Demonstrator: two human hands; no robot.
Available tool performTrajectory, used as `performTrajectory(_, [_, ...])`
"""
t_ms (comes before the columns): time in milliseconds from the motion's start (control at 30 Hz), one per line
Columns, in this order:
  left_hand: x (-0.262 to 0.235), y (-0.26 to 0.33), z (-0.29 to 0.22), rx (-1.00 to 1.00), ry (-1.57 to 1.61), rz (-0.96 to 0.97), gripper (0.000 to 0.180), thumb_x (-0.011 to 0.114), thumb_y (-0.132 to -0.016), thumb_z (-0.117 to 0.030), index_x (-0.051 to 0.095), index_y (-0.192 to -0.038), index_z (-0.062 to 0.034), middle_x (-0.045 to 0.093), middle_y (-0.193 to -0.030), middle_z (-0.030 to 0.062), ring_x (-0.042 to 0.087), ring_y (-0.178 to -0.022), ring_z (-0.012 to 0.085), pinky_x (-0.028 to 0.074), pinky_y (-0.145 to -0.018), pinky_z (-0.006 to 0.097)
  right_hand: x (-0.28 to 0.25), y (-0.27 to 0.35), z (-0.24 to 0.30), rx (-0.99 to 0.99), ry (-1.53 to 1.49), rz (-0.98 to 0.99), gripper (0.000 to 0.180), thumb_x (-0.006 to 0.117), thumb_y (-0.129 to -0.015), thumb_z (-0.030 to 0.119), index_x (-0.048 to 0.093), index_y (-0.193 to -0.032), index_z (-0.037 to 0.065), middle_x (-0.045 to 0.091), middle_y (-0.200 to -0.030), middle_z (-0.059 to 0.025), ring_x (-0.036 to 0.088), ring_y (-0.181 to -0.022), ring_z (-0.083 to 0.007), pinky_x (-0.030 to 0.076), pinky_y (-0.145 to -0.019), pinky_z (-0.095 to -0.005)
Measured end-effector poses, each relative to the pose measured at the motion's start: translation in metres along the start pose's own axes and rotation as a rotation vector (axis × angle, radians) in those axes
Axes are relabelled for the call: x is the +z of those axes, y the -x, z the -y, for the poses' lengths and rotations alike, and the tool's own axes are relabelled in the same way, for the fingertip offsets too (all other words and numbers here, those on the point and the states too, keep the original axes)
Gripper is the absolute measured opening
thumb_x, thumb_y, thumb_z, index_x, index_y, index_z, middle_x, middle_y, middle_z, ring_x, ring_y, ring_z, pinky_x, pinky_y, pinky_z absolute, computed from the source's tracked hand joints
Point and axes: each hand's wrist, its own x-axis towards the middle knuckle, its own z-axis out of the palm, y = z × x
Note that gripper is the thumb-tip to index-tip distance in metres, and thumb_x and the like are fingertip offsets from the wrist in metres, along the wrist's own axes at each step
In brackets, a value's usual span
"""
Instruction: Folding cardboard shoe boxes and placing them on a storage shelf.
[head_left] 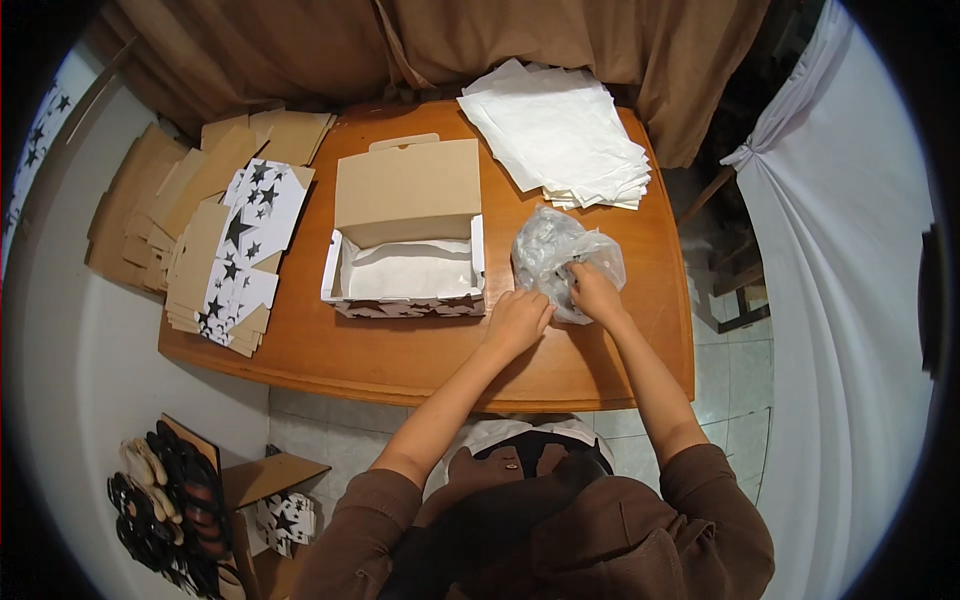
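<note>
Head view: we see both hands at a crumpled clear plastic bag (560,255) on the wooden table (400,360). The right hand (596,293) pinches the bag's lower edge; the left hand (517,322), curled, rests at its left edge. Just left stands an open star-printed box (405,295) lined with white paper. A stack of white sheets (560,135) lies behind, flat box blanks (235,250) far left.

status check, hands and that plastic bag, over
Both hands on the clear plastic bag: right hand gripping it, left hand at its edge. Open star-print box beside it, paper-lined. Nothing in between.
</note>
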Motion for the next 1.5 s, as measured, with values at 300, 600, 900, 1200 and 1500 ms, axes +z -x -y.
performTrajectory(300, [0.0,0.017,0.0,-0.125,0.053,-0.009,0.017,0.058,-0.084,-0.02,0.061,-0.08,-0.0042,0.061,-0.082,0.0118,0.058,-0.08,0.0303,0.045,-0.073,0.041,-0.022,0.001,0.003,0.022,-0.125,0.091,0.018,0.064,-0.077,0.011,0.065,-0.094,0.004,0.065,-0.091,-0.0128,0.063,-0.082,-0.0308,0.05,-0.07,-0.0395])
performTrajectory(600, [-0.059,0.015,0.013,-0.214,0.161,-0.209,0.014,0.059,-0.083,-0.016,0.061,-0.092,-0.0042,0.061,-0.089,0.0121,0.06,-0.084,0.0314,0.047,-0.073,0.041,-0.043,-0.018,0.099,-0.003,-0.765,0.202,0.015,0.069,-0.08,0.012,0.066,-0.087,-0.001,0.064,-0.075,-0.0075,0.058,-0.064,-0.0114,0.046,-0.058,-0.0255])
performTrajectory(900, [-0.145,0.078,0.114,-0.457,-0.048,-0.48,0.008,0.057,-0.082,-0.007,0.061,-0.087,-0.0025,0.063,-0.09,0.0125,0.06,-0.086,0.0317,0.047,-0.074,0.039,0.032,-0.09,0.208,0.025,-0.973,0.307,0.025,0.061,-0.085,0.014,0.062,-0.1,-0.005,0.064,-0.081,-0.0083,0.063,-0.061,-0.0138,0.049,-0.053,-0.0258])
performTrajectory(1200, [-0.185,0.115,0.194,-0.539,-0.089,-0.547,0.014,0.054,-0.084,-0.006,0.061,-0.095,-0.0007,0.059,-0.103,0.0134,0.056,-0.096,0.0311,0.045,-0.082,0.038,0.104,-0.149,0.28,0.139,-0.893,0.514,0.029,0.058,-0.084,0.016,0.062,-0.104,-0.004,0.067,-0.084,-0.0116,0.064,-0.069,-0.0175,0.049,-0.057,-0.0303])
performTrajectory(1500, [-0.204,0.141,0.212,-0.211,-0.176,-0.267,0.015,0.059,-0.081,-0.01,0.06,-0.094,-0.0024,0.058,-0.103,0.0098,0.054,-0.1,0.0289,0.042,-0.086,0.041,0.092,-0.129,0.255,-0.07,-0.526,0.367,0.031,0.055,-0.084,0.015,0.061,-0.112,0.002,0.065,-0.104,-0.0182,0.063,-0.093,-0.0334,0.048,-0.083,-0.0399])
